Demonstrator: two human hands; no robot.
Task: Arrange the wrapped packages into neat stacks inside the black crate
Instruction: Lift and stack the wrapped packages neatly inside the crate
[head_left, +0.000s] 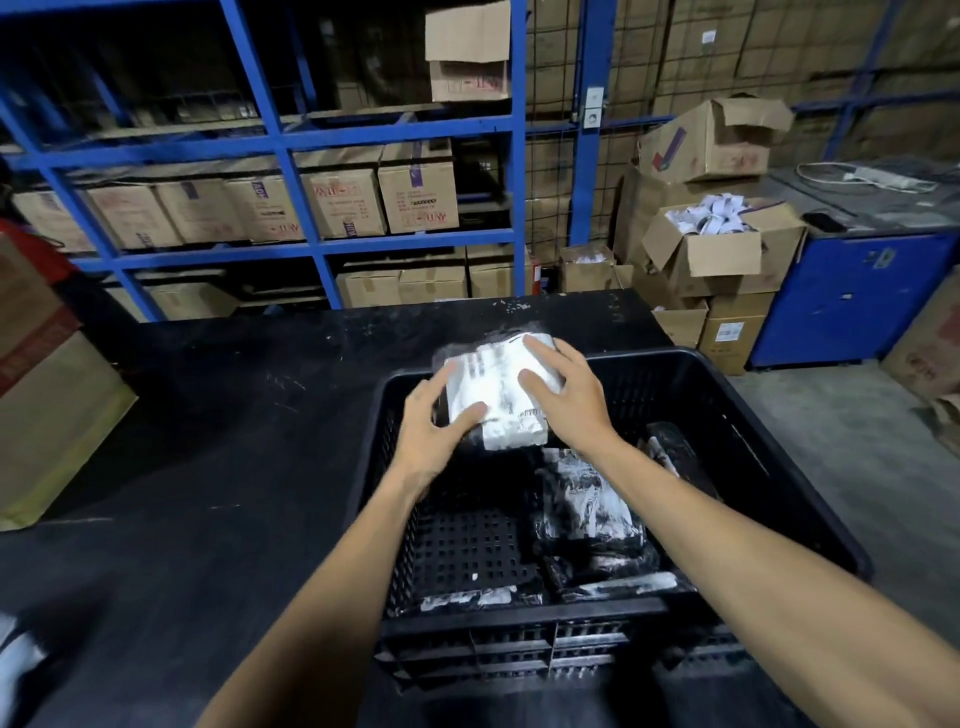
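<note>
A black perforated crate stands on the dark table, right of centre. Both my hands hold a white wrapped package above the crate's far left corner. My left hand grips its left side, thumb on top. My right hand lies over its right side with fingers spread. Inside the crate, other wrapped packages lie loosely in the middle, one leans at the right wall, and flatter ones lie along the near wall. The crate's perforated floor shows at the near left.
The dark table stretches to the left of the crate. Blue shelving with cardboard boxes fills the back. Open cartons and a blue cabinet stand at the right. A brown box sits at the left edge.
</note>
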